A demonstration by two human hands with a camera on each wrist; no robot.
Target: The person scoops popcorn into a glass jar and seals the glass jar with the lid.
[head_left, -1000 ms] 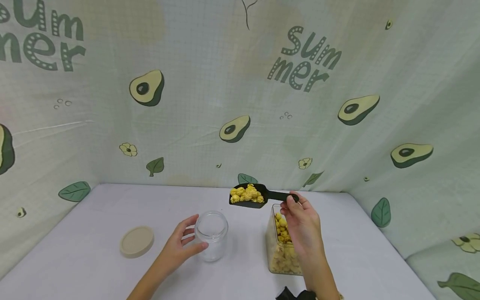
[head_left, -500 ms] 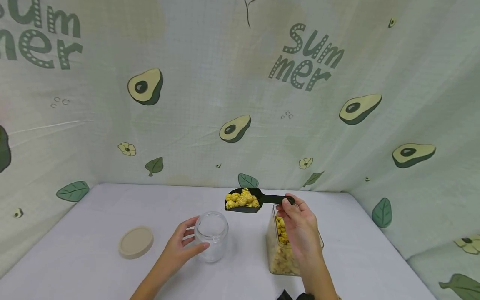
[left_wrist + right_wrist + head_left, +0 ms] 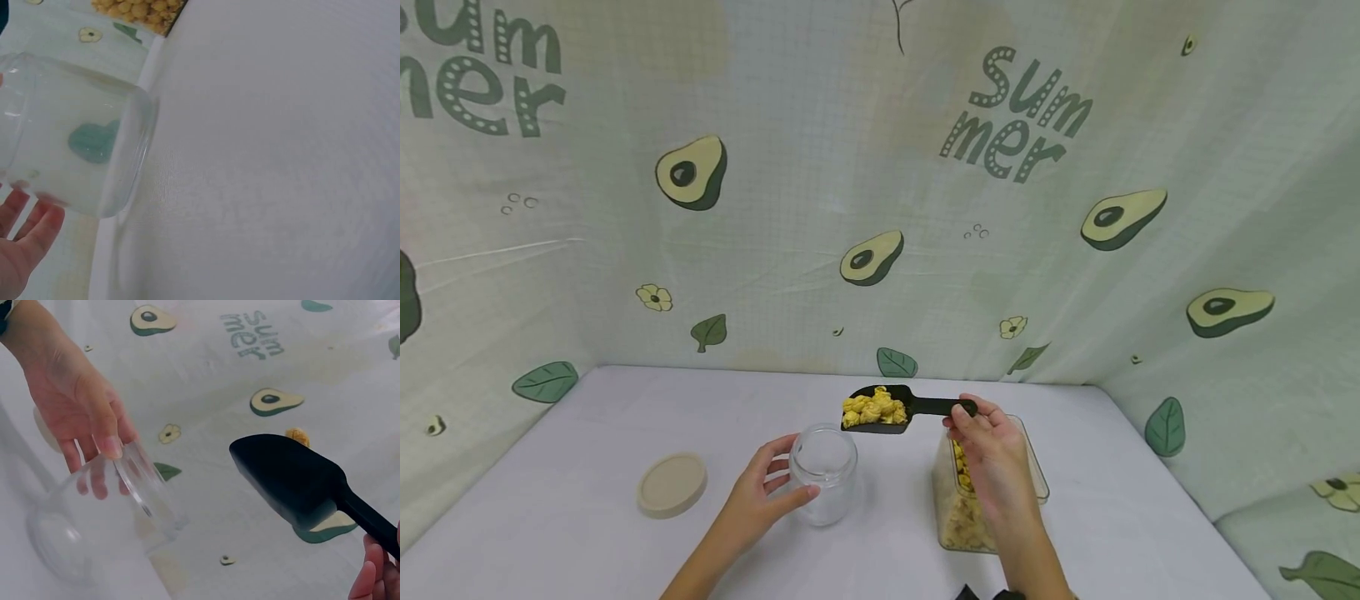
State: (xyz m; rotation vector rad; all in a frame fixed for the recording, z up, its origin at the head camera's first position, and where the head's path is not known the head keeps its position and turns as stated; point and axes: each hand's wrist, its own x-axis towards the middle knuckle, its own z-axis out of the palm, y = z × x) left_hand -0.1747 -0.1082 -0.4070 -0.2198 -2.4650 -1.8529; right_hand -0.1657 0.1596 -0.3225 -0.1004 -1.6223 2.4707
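Pinching the end of the black scoop's (image 3: 917,406) handle, your right hand (image 3: 991,454) has its thumb and fingers closed together on it, with the handle running out to your left. The scoop is held up off the table, roughly level, its blade pointing toward your other hand and loaded with a heap of yellow popcorn (image 3: 874,410); one piece shows above the scoop's edge in the right wrist view.

Your left hand (image 3: 763,487) is spread to the width of a clear jar (image 3: 825,483), holding it lightly from its left side, thumb on the near side and fingers on the far side. The jar stands upright, its mouth uncovered, just below and left of the scoop's front lip in the head view.

Below your right hand, and partly hidden by that hand and forearm, stands a clear rectangular container (image 3: 958,517) with more popcorn inside. Left of your left hand, well apart from your right, a round beige lid (image 3: 672,485) lies flat. All three rest on the white table (image 3: 880,558). Beyond both hands rises a pale cloth (image 3: 775,208) printed with avocados, leaves, flowers and the word "summer".
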